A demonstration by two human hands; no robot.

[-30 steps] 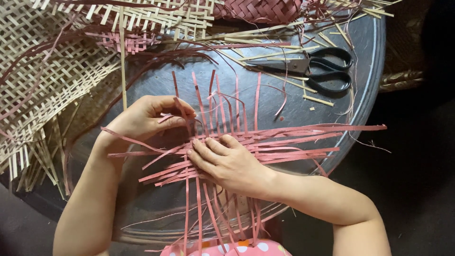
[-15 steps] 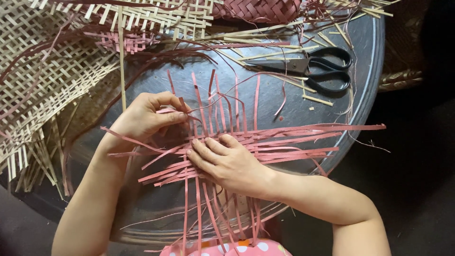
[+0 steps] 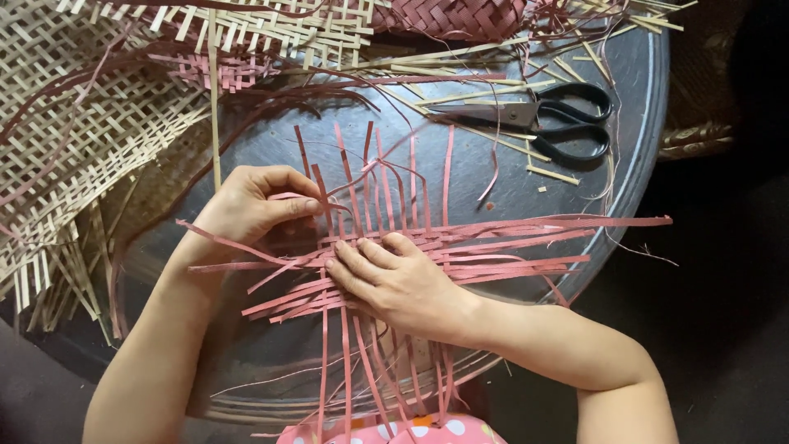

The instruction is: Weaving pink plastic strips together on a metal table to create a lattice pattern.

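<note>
Under my hands: pink weaving strips point(image 3: 493, 247), thin, matt, fibrous; round tray point(image 3: 641, 99), dark metal, dull sheen; scissors point(image 3: 534, 115), steel blades, glossy black handles; pale cane mat point(image 3: 82, 140), dry, rough.

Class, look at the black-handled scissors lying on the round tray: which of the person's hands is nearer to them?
Right. The right hand presses flat on the pink strips, below-left of the scissors. The left hand pinches a strip farther left.

The crossed strips point(image 3: 411, 247) lie in the middle of the round desk point(image 3: 633, 148). The scissors point(image 3: 542, 119) lie behind them to the right, the woven mats point(image 3: 90, 131) to the left.
</note>
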